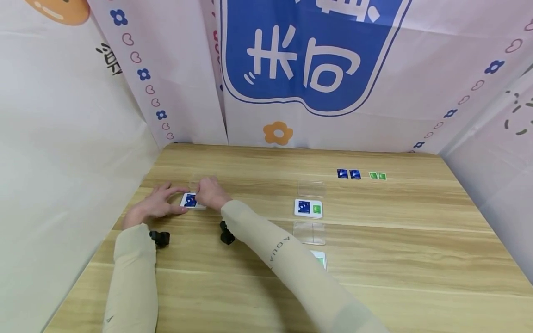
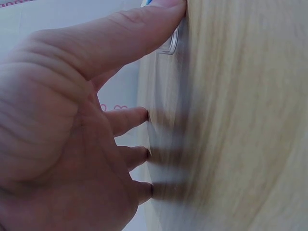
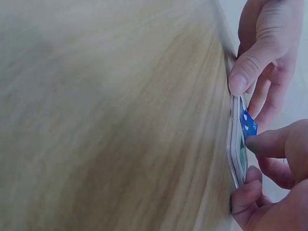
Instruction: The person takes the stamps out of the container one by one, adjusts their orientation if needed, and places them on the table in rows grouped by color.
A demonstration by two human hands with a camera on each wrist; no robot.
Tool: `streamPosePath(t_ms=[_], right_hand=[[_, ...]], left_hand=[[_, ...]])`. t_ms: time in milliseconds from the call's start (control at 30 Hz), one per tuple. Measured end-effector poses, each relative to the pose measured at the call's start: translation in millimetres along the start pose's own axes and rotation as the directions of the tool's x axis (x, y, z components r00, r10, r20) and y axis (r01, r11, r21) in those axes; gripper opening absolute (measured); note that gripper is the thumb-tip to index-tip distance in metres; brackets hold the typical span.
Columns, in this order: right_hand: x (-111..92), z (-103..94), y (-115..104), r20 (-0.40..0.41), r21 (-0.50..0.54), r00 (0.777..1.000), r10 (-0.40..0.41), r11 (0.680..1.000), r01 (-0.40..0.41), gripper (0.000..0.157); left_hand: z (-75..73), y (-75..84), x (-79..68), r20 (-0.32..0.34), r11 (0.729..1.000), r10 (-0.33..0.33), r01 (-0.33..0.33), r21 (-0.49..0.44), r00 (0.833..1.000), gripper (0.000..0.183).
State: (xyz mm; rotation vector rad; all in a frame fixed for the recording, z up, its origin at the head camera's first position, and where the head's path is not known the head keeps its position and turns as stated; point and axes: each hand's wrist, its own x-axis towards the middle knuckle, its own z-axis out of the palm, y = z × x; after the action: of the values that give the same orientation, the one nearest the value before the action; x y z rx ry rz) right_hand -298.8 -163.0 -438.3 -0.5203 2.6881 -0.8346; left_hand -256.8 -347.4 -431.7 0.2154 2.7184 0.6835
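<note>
At the table's left, my left hand (image 1: 156, 202) steadies a flat white card case (image 1: 200, 207), thumb at its near edge and index finger at its far edge. The other left fingertips touch the table in the left wrist view. My right hand (image 1: 211, 193) reaches over the case's right part and pinches a small blue card (image 3: 250, 126). That card stands tilted up from the case in the right wrist view, and something green shows beside it. Behind the case lies a clear plastic cover (image 1: 195, 179), partly hidden by the right hand.
A similar white case (image 1: 308, 214) holding blue and green cards lies mid-table, between clear covers (image 1: 311, 188). The right sleeve partly hides another white case (image 1: 319, 255). Two blue cards (image 1: 342, 174) and two green cards (image 1: 382, 176) lie at the back right.
</note>
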Motion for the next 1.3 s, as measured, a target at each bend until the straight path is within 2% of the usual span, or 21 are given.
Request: streamPosePath(t_ms=[233,367,467,600,833,1100,1300], right_hand=[[-2.0,-1.2,0.7,-0.008,0.002,1.0,0.003,1.0,-0.003,0.038],[-2.0,-1.7,2.3,0.018,0.043,1.0,-0.015,0.999,0.014,0.04],[-2.5,-3.2,3.6,0.032,0.11,0.999,-0.032,0.993,0.028,0.04],[-6.5,-7.0,4.9,0.017,0.186,0.998,-0.054,0.981,0.05,0.031],[-13.7,-13.8,4.8,0.008,0.222,0.997,-0.074,0.972,0.071,0.014],[-15.5,-23.2,3.2,-0.001,0.289,0.992,-0.126,0.95,0.121,0.007],[-19.1,-32.1,0.4,0.001,0.294,0.992,-0.125,0.948,0.119,0.008]], left_hand=[[0.7,-0.2,0.0,-0.002,1.0,0.002,-0.002,0.018,1.0,0.068],[1.0,-0.7,-0.5,0.003,1.0,-0.003,0.003,0.004,1.0,0.069],[0.9,-0.9,-0.3,0.008,1.0,-0.007,0.007,0.001,1.0,0.07],[0.6,-0.9,0.3,0.011,1.0,-0.001,0.001,0.012,1.0,0.07],[0.3,-1.0,-0.4,0.012,1.0,-0.002,0.002,0.004,1.0,0.07],[-1.7,-0.1,-0.2,0.017,1.0,-0.001,0.001,0.018,1.0,0.077],[-1.9,-1.5,1.1,0.023,0.999,-0.006,0.005,0.031,1.0,0.08]])
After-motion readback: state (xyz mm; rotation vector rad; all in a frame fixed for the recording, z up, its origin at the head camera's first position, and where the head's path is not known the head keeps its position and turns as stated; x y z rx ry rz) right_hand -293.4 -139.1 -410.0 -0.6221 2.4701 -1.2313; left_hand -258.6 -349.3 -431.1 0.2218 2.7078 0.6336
